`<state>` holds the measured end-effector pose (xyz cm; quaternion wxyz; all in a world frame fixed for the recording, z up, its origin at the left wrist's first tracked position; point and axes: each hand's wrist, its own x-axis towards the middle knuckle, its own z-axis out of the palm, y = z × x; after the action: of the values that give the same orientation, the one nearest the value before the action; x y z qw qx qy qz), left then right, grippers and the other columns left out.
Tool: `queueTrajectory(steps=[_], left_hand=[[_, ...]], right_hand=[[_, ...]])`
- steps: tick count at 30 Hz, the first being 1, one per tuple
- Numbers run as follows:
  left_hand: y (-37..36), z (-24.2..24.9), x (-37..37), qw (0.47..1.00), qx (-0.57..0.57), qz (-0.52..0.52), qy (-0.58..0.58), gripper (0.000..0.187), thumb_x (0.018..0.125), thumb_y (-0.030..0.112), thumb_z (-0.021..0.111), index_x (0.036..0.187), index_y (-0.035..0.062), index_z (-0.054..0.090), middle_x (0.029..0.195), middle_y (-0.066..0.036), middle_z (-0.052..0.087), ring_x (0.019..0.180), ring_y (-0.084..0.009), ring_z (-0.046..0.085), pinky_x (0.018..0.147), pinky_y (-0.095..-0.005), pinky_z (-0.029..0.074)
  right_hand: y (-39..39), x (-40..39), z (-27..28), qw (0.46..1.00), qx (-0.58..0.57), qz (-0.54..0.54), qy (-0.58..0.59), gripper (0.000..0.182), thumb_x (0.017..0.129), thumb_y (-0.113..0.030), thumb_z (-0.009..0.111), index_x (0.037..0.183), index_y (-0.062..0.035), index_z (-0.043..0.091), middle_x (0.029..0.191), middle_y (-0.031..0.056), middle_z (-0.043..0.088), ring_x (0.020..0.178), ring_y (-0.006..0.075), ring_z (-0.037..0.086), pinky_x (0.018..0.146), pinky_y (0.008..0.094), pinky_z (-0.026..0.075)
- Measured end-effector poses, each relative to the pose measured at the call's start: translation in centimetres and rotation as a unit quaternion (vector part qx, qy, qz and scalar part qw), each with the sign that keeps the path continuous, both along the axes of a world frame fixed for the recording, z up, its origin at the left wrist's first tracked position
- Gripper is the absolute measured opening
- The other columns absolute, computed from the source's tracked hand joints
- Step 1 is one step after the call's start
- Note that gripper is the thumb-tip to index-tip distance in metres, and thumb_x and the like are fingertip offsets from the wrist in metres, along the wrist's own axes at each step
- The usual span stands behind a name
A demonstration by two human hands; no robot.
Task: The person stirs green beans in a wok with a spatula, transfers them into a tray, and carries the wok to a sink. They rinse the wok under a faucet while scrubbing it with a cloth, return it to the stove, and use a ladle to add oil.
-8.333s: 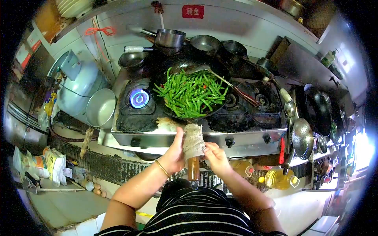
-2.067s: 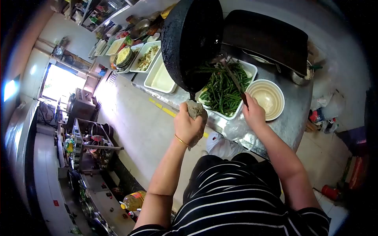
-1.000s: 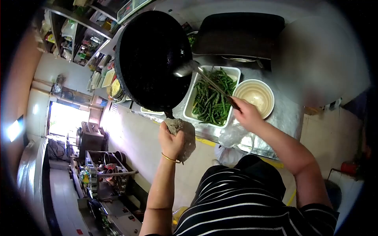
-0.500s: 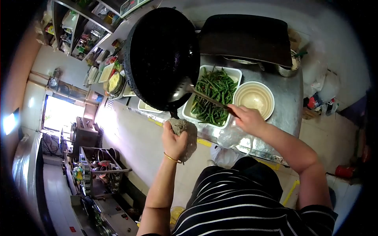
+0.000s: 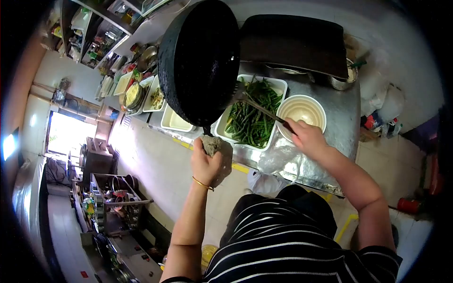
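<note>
The wok (image 5: 207, 66) runs off the picture's top edge, its inside too dark to read. A cloth (image 5: 223, 162) in the left hand (image 5: 204, 162) hides most of its handle, and the right hand (image 5: 306, 137) covers the handle end of the spatula (image 5: 262, 109). A dark board (image 5: 292, 42) hides part of the far edge of the surface (image 5: 342, 134).

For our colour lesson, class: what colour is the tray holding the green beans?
The tray is white; it shows best in the head view.
</note>
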<state>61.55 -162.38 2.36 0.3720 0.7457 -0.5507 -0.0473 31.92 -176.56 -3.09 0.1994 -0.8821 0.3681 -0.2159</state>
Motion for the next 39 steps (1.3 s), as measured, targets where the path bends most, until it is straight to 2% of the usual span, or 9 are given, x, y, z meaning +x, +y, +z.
queueTrajectory(steps=[10,16,20,21,23,24,30,33,39], left_hand=[[-0.1,0.0,-0.7,1.0,0.015,0.02,-0.01,0.047,0.068,0.018,0.063,0.11,0.0031,0.049,0.083,-0.022,0.061,0.08,-0.0408,0.061,0.072,-0.0422,0.049],[0.3,0.3,-1.7,0.999,0.002,0.033,0.033,0.045,0.07,0.016,0.062,0.111,0.0032,0.051,0.088,-0.021,0.062,0.085,-0.0384,0.062,0.076,-0.0401,0.05],[0.6,0.2,-2.5,0.995,-0.029,0.038,0.087,0.042,0.07,0.012,0.061,0.109,0.001,0.05,0.087,-0.019,0.063,0.083,-0.0343,0.063,0.075,-0.038,0.049],[0.6,-0.2,-2.5,0.994,-0.047,0.031,0.098,0.041,0.071,0.011,0.061,0.109,0.0005,0.05,0.087,-0.019,0.063,0.082,-0.0331,0.063,0.075,-0.0372,0.049],[1.7,-1.5,-2.6,0.979,-0.084,0.027,0.185,0.038,0.07,0.006,0.06,0.107,-0.0003,0.05,0.091,-0.014,0.063,0.084,-0.0266,0.062,0.077,-0.0346,0.049],[2.8,-2.2,-2.7,0.972,-0.097,0.027,0.214,0.038,0.071,0.005,0.059,0.107,-0.0005,0.05,0.092,-0.013,0.062,0.085,-0.0256,0.062,0.078,-0.0341,0.048],[11.1,-2.5,-6.0,0.952,-0.074,0.117,0.274,0.041,0.071,0.001,0.058,0.11,-0.0008,0.046,0.094,-0.009,0.059,0.085,-0.0189,0.058,0.08,-0.032,0.048],[15.7,-2.6,-8.8,0.932,-0.08,0.18,0.306,0.042,0.07,-0.001,0.058,0.111,-0.0014,0.046,0.095,-0.008,0.058,0.085,-0.0194,0.058,0.08,-0.0321,0.048],[21.0,-1.4,-9.2,0.881,-0.134,0.256,0.375,0.044,0.071,-0.004,0.056,0.113,-0.0002,0.046,0.099,-0.008,0.057,0.09,-0.0177,0.057,0.083,-0.0312,0.047]], right_hand=[[0.8,-1.1,1.8,0.996,0.008,-0.042,-0.074,0.047,0.085,-0.012,0.054,0.131,-0.0131,0.048,0.092,0.0109,0.058,0.074,0.0314,0.061,0.065,0.0386,0.051],[2.5,-5.9,0.7,0.99,0.072,-0.089,0.08,0.046,0.085,-0.011,0.051,0.131,-0.0111,0.047,0.099,0.0145,0.059,0.087,0.0353,0.059,0.076,0.0441,0.049],[3.8,-7.0,-0.7,0.996,0.033,-0.077,-0.043,0.046,0.082,-0.004,0.053,0.128,-0.0052,0.052,0.102,0.0192,0.062,0.086,0.0328,0.063,0.076,0.0351,0.05],[4.0,-6.0,-1.2,0.991,0.054,-0.078,-0.095,0.045,0.083,-0.007,0.05,0.128,-0.0051,0.05,0.1,0.0201,0.06,0.087,0.034,0.059,0.077,0.0408,0.047],[4.1,-4.5,-0.6,0.959,0.205,-0.1,-0.169,0.043,0.085,-0.006,0.049,0.128,-0.0021,0.05,0.095,0.0184,0.061,0.082,0.0263,0.06,0.074,0.0345,0.047],[3.6,-3.7,-1.4,0.966,0.155,-0.086,-0.188,0.042,0.086,-0.007,0.048,0.128,-0.0005,0.05,0.089,0.016,0.06,0.077,0.021,0.059,0.071,0.0308,0.047],[-1.0,2.2,-1.3,0.976,0.144,-0.094,-0.13,0.04,0.085,-0.011,0.048,0.124,-0.0062,0.053,0.1,0.0215,0.062,0.089,0.0406,0.06,0.078,0.0454,0.048],[-2.5,4.6,-1.8,0.986,0.112,-0.113,-0.039,0.038,0.086,-0.016,0.047,0.123,-0.0067,0.054,0.101,0.0212,0.063,0.091,0.0396,0.06,0.081,0.0469,0.047],[-1.8,3.8,-3.6,0.982,0.131,-0.108,-0.088,0.041,0.086,-0.015,0.046,0.125,-0.0061,0.053,0.104,0.0225,0.062,0.095,0.0405,0.06,0.083,0.0451,0.047]])
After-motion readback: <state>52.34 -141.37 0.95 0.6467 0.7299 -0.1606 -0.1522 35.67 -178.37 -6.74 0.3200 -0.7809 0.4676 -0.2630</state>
